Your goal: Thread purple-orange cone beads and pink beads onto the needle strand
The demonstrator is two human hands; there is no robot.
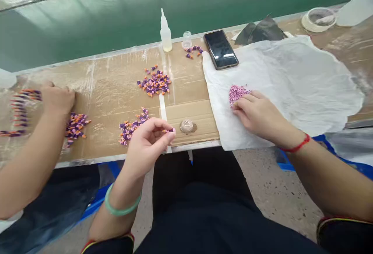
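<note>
My left hand (147, 141), with a green bangle (122, 203) on its wrist, pinches a small purple-and-orange bead (168, 130) between thumb and fingertips. Just left of it lies a pile of the same beads (132, 128) on the cardboard-covered bench (101, 110). My right hand (252, 116), with a red string bracelet (297, 146), rests on white tissue paper (291, 79). Its fingertips touch a heap of tiny pink granules (237, 94). At the far left, a co-worker's hand (57, 98) lies near a bead pile (76, 126) and rows of beads (20, 110).
Along the bench's far edge stand a white squeeze bottle (166, 32), a small glass jar (187, 40) and a black smartphone (220, 49). A clear round cap (186, 126) sits near the front edge. A tape roll (319, 20) lies at the back right.
</note>
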